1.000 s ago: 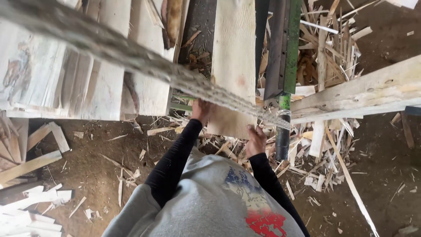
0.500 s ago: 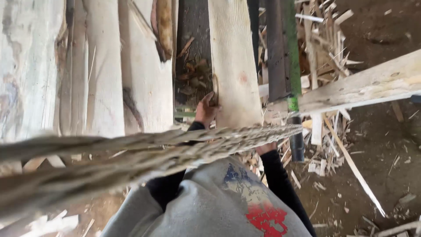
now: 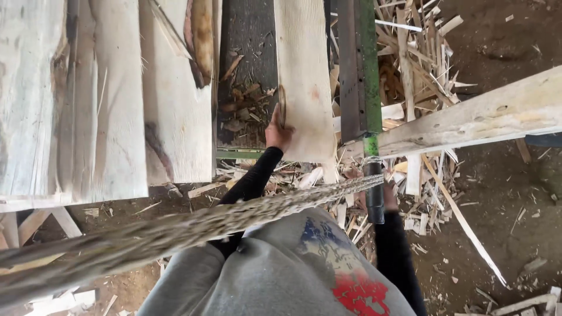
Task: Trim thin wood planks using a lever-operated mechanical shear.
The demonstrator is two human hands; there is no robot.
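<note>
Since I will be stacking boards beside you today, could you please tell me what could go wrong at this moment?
1. The left hand grips the rough end of the pale sawn wooden plank; splinters are likely on bare skin.
2. The right hand sits on the long green metal bar, partly hidden, where a shifting plank might pinch it.
3. Loose pale wood offcuts litter the ground, a possible trip hazard.

A light grey, soft cotton sweatshirt [image 3: 281,275] is seen from above, filling the lower middle of the view. A printed patch in dark blue and bright red [image 3: 345,269] is carried on its front. Close-fitting black long sleeves are worn beneath, one [image 3: 249,184] running to the bare left hand [image 3: 278,131], the other [image 3: 398,257] to the right hand [image 3: 389,199], which is largely hidden.
</note>
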